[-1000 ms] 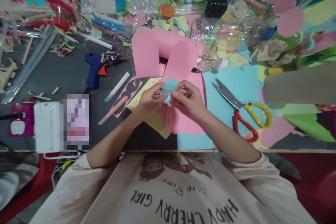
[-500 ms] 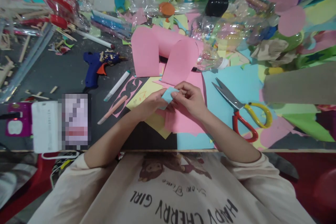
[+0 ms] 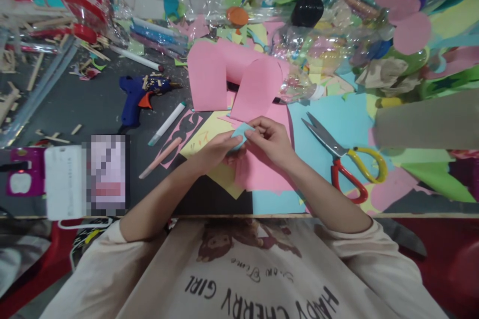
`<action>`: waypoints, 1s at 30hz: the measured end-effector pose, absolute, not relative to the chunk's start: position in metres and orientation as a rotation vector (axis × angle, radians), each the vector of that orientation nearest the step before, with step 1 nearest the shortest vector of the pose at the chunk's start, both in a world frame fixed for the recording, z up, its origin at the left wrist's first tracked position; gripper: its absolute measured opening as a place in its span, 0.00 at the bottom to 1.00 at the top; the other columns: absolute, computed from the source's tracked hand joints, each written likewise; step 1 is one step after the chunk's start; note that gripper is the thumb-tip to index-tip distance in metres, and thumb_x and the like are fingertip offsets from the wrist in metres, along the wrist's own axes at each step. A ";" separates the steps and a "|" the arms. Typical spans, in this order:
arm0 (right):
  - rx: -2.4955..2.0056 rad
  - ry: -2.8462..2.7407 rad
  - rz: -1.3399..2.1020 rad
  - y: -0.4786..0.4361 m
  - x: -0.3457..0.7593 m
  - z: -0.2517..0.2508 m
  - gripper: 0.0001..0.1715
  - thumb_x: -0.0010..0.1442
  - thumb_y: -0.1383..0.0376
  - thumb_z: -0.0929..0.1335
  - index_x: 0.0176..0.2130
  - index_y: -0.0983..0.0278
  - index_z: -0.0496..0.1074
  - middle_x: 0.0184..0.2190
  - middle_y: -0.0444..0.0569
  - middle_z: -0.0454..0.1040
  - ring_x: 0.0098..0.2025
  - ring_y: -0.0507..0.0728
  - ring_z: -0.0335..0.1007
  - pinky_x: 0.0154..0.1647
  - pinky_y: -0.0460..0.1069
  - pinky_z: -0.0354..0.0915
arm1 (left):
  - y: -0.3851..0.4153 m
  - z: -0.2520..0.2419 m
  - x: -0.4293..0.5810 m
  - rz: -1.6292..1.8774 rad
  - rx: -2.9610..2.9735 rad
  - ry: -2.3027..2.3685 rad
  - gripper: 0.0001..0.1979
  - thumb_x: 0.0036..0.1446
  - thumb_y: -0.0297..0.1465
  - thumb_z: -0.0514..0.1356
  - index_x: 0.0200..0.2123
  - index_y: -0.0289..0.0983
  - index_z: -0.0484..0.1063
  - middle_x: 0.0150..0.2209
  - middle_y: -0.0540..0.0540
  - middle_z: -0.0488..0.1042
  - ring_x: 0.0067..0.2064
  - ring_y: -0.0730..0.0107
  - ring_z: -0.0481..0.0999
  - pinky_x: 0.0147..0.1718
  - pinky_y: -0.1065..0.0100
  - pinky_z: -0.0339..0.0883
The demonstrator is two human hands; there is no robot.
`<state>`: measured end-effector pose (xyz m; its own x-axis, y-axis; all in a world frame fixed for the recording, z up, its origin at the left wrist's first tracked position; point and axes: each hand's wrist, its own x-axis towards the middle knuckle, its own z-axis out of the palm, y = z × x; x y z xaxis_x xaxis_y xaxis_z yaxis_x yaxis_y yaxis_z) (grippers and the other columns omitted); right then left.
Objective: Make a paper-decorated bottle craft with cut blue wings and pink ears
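A small piece of light blue paper (image 3: pixel 239 133) is held between my two hands above the table's middle. My left hand (image 3: pixel 223 145) pinches its lower left side, the thumb lying on top. With thumb and curled fingers, my right hand (image 3: pixel 270 140) grips the right edge. Beneath the hands lie a pink sheet (image 3: pixel 262 177) and a yellow sheet (image 3: pixel 228 182) with orange marks. Just beyond them stands a pink paper-covered form (image 3: pixel 239 57) with two rounded flaps, a clear bottle neck showing at its right end.
Scissors (image 3: pixel 337 152) with red and yellow handles lie open at right on a blue sheet (image 3: pixel 344 109). At left are a blue glue gun (image 3: pixel 136 94), a white marker (image 3: pixel 166 123) and a phone (image 3: pixel 108 172). Plastic bottles and paper scraps crowd the back.
The small blue paper has tilted a little in my fingers, and my left thumb has shifted over it. The things on the table stay in place.
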<state>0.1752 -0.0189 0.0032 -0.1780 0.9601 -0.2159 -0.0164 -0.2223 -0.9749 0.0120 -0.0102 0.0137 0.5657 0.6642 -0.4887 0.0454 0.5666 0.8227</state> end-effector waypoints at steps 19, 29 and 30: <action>-1.972 -2.161 0.597 -0.091 0.306 0.077 0.19 0.65 0.54 0.63 0.49 0.61 0.71 0.40 0.56 0.78 0.39 0.62 0.76 0.38 0.54 0.71 | -0.011 0.017 0.014 0.637 0.864 1.022 0.12 0.54 0.39 0.56 0.26 0.36 0.68 0.16 0.56 0.58 0.19 0.80 0.55 0.19 0.73 0.46; -2.169 -2.337 0.259 -0.122 0.351 0.017 0.32 0.58 0.65 0.61 0.61 0.68 0.62 0.33 0.58 0.71 0.35 0.68 0.70 0.38 0.61 0.71 | -0.011 0.021 0.012 0.689 0.823 1.174 0.17 0.55 0.41 0.55 0.20 0.37 0.66 0.14 0.54 0.58 0.17 0.80 0.55 0.17 0.72 0.45; -2.188 -2.335 0.294 -0.121 0.349 0.018 0.34 0.57 0.66 0.61 0.62 0.68 0.60 0.32 0.57 0.70 0.33 0.67 0.69 0.37 0.60 0.70 | -0.011 0.021 0.011 0.695 0.823 1.174 0.17 0.55 0.41 0.55 0.20 0.37 0.66 0.15 0.54 0.58 0.17 0.80 0.56 0.18 0.72 0.45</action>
